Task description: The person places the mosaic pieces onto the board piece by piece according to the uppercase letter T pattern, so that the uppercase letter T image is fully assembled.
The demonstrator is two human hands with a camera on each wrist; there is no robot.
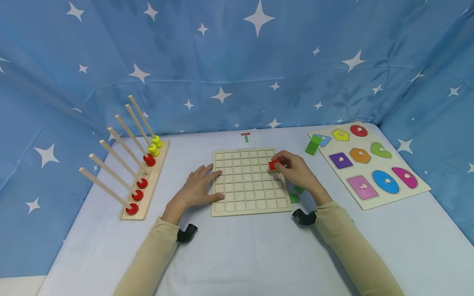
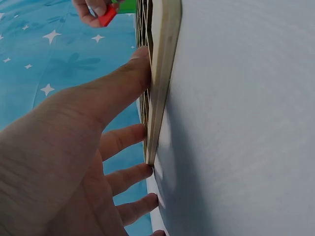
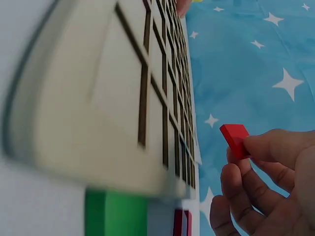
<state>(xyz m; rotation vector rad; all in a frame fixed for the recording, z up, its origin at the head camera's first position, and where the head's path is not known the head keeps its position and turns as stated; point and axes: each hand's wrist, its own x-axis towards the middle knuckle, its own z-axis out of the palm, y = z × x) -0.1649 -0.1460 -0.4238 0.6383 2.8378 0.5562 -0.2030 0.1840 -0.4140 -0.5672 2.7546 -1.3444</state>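
Note:
A square wooden grid board (image 1: 252, 205) lies in the middle of the table. My right hand (image 1: 296, 170) pinches a red square tile (image 3: 235, 139) between thumb and fingers, held over the board's right side. On the board's left edge rests my left hand (image 1: 196, 185), fingers spread and fairly straight; the left wrist view shows the thumb on the rim. Green tiles (image 1: 294, 198) lie by the board's right edge, partly under the right forearm. Behind the board is a paper card (image 1: 253, 144) printed with a grid and a red and green T-like pattern.
At the left stands a wooden peg rack (image 1: 151, 197) with red and yellow beads on upright rods. A shape puzzle board (image 1: 403, 193) with knobbed pieces lies at the right. Beside it is a green block (image 1: 313, 145). A blue starry curtain (image 1: 237, 61) hangs behind the table.

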